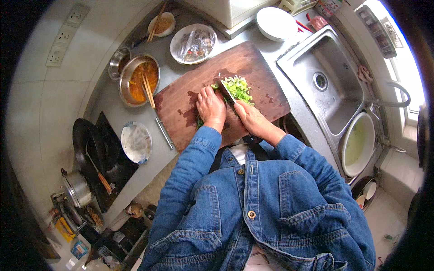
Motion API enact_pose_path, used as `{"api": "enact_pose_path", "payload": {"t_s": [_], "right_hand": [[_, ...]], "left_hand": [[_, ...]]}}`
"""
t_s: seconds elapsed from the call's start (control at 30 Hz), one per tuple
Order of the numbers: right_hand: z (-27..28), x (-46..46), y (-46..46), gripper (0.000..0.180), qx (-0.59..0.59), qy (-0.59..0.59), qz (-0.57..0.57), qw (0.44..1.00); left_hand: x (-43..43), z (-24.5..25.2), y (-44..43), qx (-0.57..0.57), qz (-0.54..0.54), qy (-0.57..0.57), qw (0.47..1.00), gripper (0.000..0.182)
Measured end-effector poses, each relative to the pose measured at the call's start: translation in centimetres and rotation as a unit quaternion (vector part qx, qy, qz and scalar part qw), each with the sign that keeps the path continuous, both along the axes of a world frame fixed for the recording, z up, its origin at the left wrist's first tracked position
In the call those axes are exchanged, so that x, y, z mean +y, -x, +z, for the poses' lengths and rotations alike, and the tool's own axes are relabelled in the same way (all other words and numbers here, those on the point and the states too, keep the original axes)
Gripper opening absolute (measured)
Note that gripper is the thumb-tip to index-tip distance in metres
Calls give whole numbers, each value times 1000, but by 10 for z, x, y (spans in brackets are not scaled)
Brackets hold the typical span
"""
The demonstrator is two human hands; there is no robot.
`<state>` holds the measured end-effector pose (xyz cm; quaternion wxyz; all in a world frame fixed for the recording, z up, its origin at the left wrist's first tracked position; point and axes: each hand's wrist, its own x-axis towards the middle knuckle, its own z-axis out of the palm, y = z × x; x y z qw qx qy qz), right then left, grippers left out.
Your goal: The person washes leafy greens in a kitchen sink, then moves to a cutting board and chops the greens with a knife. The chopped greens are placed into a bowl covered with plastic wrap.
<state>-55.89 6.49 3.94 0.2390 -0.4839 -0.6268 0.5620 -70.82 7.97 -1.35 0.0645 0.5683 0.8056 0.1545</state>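
Note:
On the wooden cutting board (268,74) lies a heap of chopped green onion (239,88). My right hand (251,118) grips a kitchen knife (227,91), whose blade stands between the heap and my left hand. My left hand (212,105) presses down on uncut greens, with its fingers bent beside the blade. Most of the greens are hidden under it; dark green ends (199,122) show at its wrist side. The knife's handle is covered by my right hand.
Left of the board are a steel bowl of orange-red liquid (134,98) with chopsticks, a small plate (136,142) and a wok (81,145). Behind it stand a film-covered bowl (193,44) and a white bowl (276,23). A steel sink (334,98) is at right.

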Motion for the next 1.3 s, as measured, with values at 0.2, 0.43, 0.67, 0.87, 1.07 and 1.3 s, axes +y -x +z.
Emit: {"api": "enact_pose_path", "payload": {"t_s": [0.2, 0.43, 0.67, 0.87, 1.07, 1.3], "right_hand": [[-21, 27, 21, 32, -33, -40, 41, 998], [-43, 43, 13, 32, -3, 42, 35, 999], [-8, 25, -25, 38, -96, -25, 25, 995], [21, 8, -37, 36, -170, -122, 84, 974], [23, 8, -21, 30, -218, -120, 129, 960], [0, 33, -3, 22, -224, -141, 150, 953]], "left_hand": [[1, -2, 1, 2, -7, 5, 1000, 20], [-2, -2, 5, -31, -42, -36, 998, 21], [-16, 7, 6, -7, -115, -53, 992, 23], [-19, 0, -9, 31, -31, -34, 998, 26], [-15, -2, -9, 34, -12, -33, 999, 22], [-13, 0, -10, 11, -9, -28, 999, 18]]}}
